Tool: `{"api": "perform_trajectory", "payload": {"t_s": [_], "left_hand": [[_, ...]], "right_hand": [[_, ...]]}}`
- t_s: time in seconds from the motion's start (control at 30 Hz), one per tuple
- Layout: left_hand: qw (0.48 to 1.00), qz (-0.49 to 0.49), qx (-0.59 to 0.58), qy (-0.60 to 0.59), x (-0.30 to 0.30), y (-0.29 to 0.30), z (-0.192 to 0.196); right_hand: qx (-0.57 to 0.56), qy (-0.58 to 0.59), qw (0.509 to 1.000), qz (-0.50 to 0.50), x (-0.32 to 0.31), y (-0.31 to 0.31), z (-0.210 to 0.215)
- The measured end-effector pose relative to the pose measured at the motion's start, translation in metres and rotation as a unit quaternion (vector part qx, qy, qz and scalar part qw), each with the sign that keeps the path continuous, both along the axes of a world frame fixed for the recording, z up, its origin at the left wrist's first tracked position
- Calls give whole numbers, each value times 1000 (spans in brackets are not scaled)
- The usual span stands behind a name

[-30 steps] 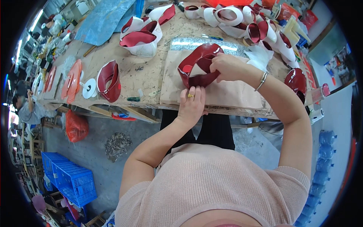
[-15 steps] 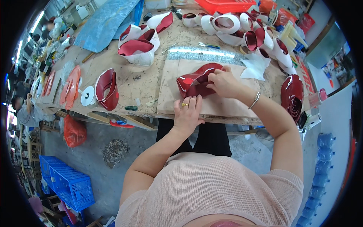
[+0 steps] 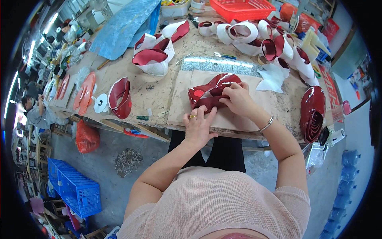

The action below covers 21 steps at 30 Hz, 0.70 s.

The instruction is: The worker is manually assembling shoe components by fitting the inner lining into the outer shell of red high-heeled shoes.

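A glossy dark red shoe upper [image 3: 225, 79] lies curled on a beige sheet [image 3: 179, 107] at the table's near edge. My right hand [image 3: 238, 100] pinches its right part with bent fingers. Against the near side of the upper, my left hand [image 3: 199, 125] rests with fingers spread, the fingertips touching the dark lining and the thumb held apart. A red round patch [image 3: 197, 93] shows on the upper's left end. The right fingertips are partly hidden behind the folded material.
Another red upper [image 3: 119, 98] stands left, beside a white disc [image 3: 100, 103]. Nested red uppers [image 3: 312, 109] lie right. White-and-red pieces [image 3: 151, 61] sit further back, with more [image 3: 242, 32] at the back right. A white sheet [image 3: 270, 81], blue sheet [image 3: 119, 34] and red basket [image 3: 242, 10] are around.
The view has shifted a little, so the table sits lower and further right. My left fingers have spread and reach onto the lining. My right hand still grips the upper, whose opening looks narrower.
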State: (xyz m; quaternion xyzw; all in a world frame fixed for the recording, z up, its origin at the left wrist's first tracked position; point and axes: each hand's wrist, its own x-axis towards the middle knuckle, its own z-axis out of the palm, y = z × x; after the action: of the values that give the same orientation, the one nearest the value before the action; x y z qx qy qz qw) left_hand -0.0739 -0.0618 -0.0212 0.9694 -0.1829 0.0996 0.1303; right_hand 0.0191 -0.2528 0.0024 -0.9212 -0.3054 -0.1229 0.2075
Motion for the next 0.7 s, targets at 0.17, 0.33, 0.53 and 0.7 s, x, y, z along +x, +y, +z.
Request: {"api": "perform_trajectory", "payload": {"t_s": [0.17, 0.33, 0.53, 0.7], "left_hand": [[1000, 11, 20, 4, -2, -5, 2], [996, -10, 79, -34, -1, -12, 11], [991, -89, 87, -43, 12, -20, 11], [993, -95, 46, -46, 10, -18, 8]], "right_hand": [[-7, 95, 995, 42, 3, -14, 17], [-40, 16, 994, 101, 9, -25, 19], [-21, 46, 998, -26, -11, -15, 10], [9, 89, 992, -89, -13, -8, 2]]}}
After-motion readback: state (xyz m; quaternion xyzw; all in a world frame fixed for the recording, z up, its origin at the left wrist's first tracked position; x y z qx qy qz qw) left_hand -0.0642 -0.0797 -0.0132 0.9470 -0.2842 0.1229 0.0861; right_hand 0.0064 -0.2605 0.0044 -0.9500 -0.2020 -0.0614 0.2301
